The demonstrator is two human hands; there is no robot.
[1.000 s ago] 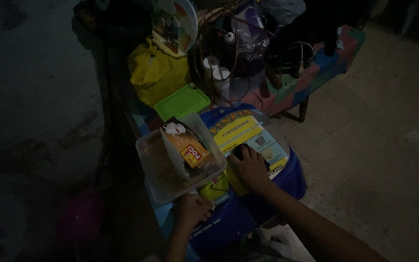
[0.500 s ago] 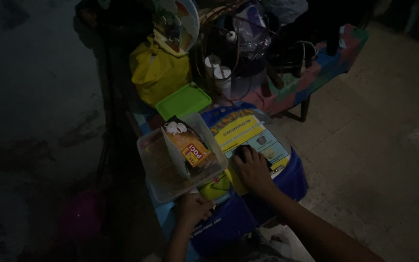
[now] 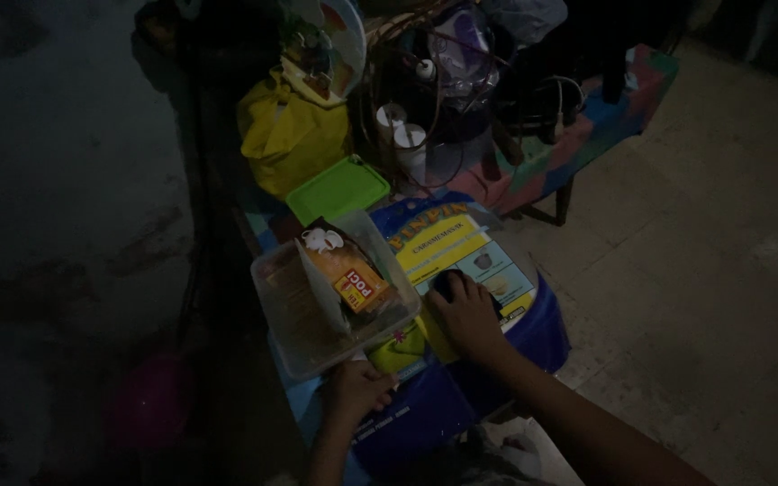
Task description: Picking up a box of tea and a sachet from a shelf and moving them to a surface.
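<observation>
The near edge of a clear plastic container (image 3: 330,301) was held in the left hand (image 3: 357,391). The right hand (image 3: 468,315) was laid palm-down on a blue sack (image 3: 461,243), its grip closed around a small dark object (image 3: 447,283).

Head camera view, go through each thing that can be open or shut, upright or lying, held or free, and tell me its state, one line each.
Clear plastic container: open, no lid on, packets inside.
Orange packet: standing tilted inside the container.
Green lid: lying flat, off any container.
Yellow bag: knotted shut, upright.
Blue and yellow sack: lying flat, right hand on it.
Left hand: at the container's near edge.
Right hand: pressed down, something dark under the fingers.
</observation>
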